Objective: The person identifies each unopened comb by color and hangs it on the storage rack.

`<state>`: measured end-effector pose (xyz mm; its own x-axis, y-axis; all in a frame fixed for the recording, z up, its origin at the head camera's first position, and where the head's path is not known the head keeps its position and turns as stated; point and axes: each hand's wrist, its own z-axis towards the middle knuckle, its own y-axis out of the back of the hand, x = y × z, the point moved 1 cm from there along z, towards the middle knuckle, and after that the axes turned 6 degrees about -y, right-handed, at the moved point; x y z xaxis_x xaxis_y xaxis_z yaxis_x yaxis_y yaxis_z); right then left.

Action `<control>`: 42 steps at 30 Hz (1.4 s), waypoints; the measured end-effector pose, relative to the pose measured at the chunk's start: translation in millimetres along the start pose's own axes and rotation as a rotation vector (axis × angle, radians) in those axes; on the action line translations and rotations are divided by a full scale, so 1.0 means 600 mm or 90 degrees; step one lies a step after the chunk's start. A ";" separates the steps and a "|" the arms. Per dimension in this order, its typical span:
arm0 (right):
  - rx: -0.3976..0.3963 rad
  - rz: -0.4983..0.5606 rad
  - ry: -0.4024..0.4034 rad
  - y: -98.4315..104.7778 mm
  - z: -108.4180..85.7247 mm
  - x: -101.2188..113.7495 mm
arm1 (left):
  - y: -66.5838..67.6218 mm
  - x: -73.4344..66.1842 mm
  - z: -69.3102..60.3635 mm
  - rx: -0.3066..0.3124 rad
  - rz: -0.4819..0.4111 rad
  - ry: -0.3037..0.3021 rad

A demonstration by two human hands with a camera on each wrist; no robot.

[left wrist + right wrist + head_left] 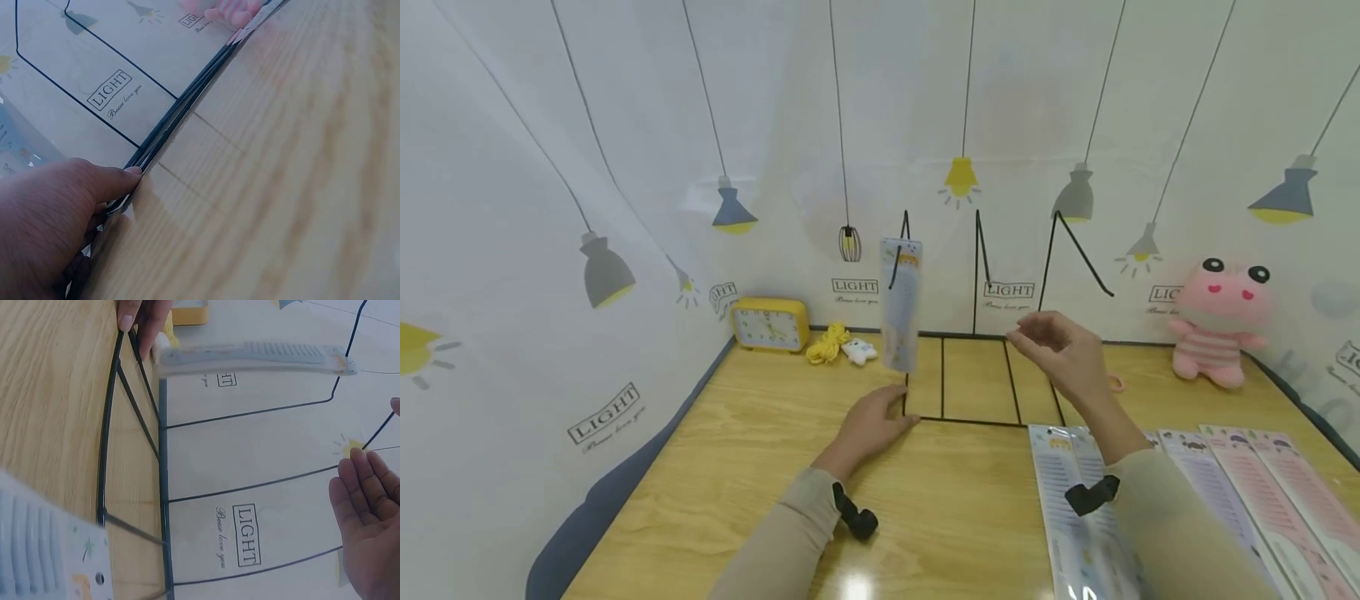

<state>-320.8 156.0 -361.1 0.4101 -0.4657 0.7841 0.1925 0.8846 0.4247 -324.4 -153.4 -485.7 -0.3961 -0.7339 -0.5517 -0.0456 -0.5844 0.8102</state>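
A black wire rack (970,422) with several upright hooks stands on the table. From its leftmost hook hangs a slim, pale blue clear-wrapped pack (900,308), also visible in the right wrist view as a pack (256,359). My left hand (868,425) grips the front left corner of the rack's base; in the left wrist view the thumb of that hand (50,219) lies on the wire. My right hand (1067,354) is raised in front of the right-hand hooks, holding nothing; the right wrist view shows its fingers (362,487) loosely extended.
Several blue, purple and pink packs (1210,492) lie at the front right, partly under my right forearm. At the back left are a yellow clock (770,325), yellow cord (828,343) and a small white figure (860,352). A pink plush toy (1217,325) sits back right.
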 end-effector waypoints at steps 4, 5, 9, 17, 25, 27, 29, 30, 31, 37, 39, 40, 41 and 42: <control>0.011 0.004 -0.017 0.019 -0.010 0.000 | 0.003 0.001 0.001 -0.002 0.001 -0.002; 0.016 0.003 -0.023 0.023 -0.013 -0.002 | 0.004 0.000 0.001 -0.001 -0.002 -0.001; 0.035 -0.035 -0.041 0.040 -0.025 -0.010 | 0.002 -0.002 0.000 0.001 -0.006 0.002; 0.103 -0.112 -0.067 0.065 -0.061 -0.050 | 0.000 -0.005 0.000 0.000 -0.008 0.004; 0.184 -0.104 -0.087 0.071 -0.103 -0.123 | 0.001 -0.005 -0.001 0.001 -0.013 -0.001; 0.183 -0.097 -0.100 0.069 -0.113 -0.141 | -0.001 -0.004 -0.003 0.004 -0.012 -0.005; 0.172 -0.106 -0.094 0.069 -0.113 -0.159 | 0.000 -0.003 0.002 0.005 -0.011 -0.010; 0.169 -0.104 -0.092 0.069 -0.114 -0.168 | -0.001 -0.003 0.002 0.006 -0.009 -0.010; 0.169 -0.102 -0.089 0.068 -0.116 -0.177 | -0.002 -0.002 0.001 0.006 -0.009 -0.010; 0.195 -0.155 -0.023 0.067 -0.120 -0.215 | -0.003 -0.002 0.001 -0.005 -0.012 -0.011; 0.205 -0.187 0.015 0.067 -0.120 -0.221 | -0.002 -0.003 0.001 -0.003 -0.013 -0.010; 0.209 -0.197 0.033 0.066 -0.119 -0.224 | -0.001 -0.004 0.001 -0.002 -0.014 -0.012; 0.209 -0.208 0.050 0.066 -0.119 -0.226 | -0.001 -0.004 0.001 -0.001 -0.014 -0.011; 0.211 -0.219 0.063 0.065 -0.118 -0.227 | 0.000 -0.005 0.002 -0.001 -0.015 -0.013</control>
<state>-306.2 255.6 -483.3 0.4589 -0.7107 0.5332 0.0446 0.6178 0.7850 -324.2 -150.9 -484.3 -0.4131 -0.7132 -0.5663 -0.0541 -0.6016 0.7970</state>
